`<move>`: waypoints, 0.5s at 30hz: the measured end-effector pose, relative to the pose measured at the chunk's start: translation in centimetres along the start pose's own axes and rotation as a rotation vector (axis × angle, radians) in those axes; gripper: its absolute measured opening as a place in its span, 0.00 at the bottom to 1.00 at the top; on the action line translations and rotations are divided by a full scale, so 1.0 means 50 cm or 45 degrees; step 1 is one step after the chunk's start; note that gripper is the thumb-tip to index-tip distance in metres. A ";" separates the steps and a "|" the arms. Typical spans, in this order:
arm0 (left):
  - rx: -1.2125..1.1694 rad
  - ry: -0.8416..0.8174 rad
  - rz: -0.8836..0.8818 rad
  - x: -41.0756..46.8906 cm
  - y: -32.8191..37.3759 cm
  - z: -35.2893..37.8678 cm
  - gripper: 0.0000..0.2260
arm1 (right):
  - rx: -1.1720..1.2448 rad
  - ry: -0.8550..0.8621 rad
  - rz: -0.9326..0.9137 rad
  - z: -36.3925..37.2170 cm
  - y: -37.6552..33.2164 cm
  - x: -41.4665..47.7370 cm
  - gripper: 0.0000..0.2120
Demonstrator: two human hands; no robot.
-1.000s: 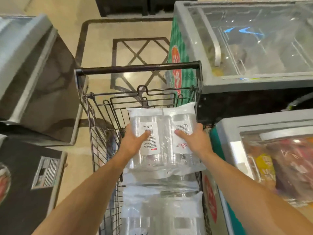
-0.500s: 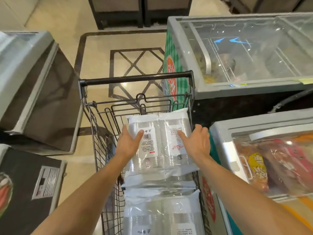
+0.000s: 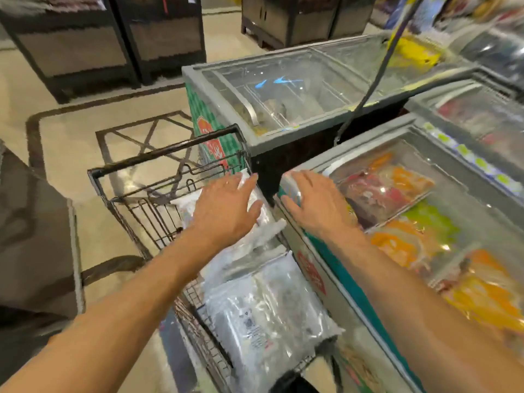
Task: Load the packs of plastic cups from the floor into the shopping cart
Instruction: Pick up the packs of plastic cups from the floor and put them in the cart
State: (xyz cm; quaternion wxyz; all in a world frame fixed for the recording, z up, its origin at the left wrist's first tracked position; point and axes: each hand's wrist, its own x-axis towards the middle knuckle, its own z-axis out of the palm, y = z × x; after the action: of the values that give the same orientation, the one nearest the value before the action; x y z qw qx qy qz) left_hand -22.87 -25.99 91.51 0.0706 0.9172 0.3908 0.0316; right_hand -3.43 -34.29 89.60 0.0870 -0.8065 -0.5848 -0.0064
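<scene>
Two packs of plastic cups down in the shopping cart (image 3: 150, 219), both hands released.
Far pack (image 3: 266, 225) lying at the cart's far end by the dark bar, against the right-hand wire; near pack (image 3: 263, 321) flat just this side of it, crumpled film between. Left hand (image 3: 226, 207) spread over the far pack, fingers straight, gripping nothing; perhaps touching, perhaps just above, contact lost in motion blur. Right hand (image 3: 316, 207) equally spread and empty, over the corner of the chest freezer (image 3: 354, 146) just beside the cart. To close the step well: leave each pack flat inside the wire, nothing perched on the rim, room kept on the left for more. Floor stock out of view; cart's near end cut off at the bottom edge; label print on the near pack too smeared to read.
</scene>
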 end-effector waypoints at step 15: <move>0.316 0.160 0.963 -0.362 0.380 -0.121 0.32 | -0.356 0.243 0.820 -0.270 -0.018 -0.735 0.23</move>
State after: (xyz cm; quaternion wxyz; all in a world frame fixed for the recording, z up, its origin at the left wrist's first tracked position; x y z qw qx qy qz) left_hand -22.53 -51.42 100.37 -0.0815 0.9942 0.0301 0.0640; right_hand -14.64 -70.65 98.89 0.0276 -0.9492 -0.2835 -0.1337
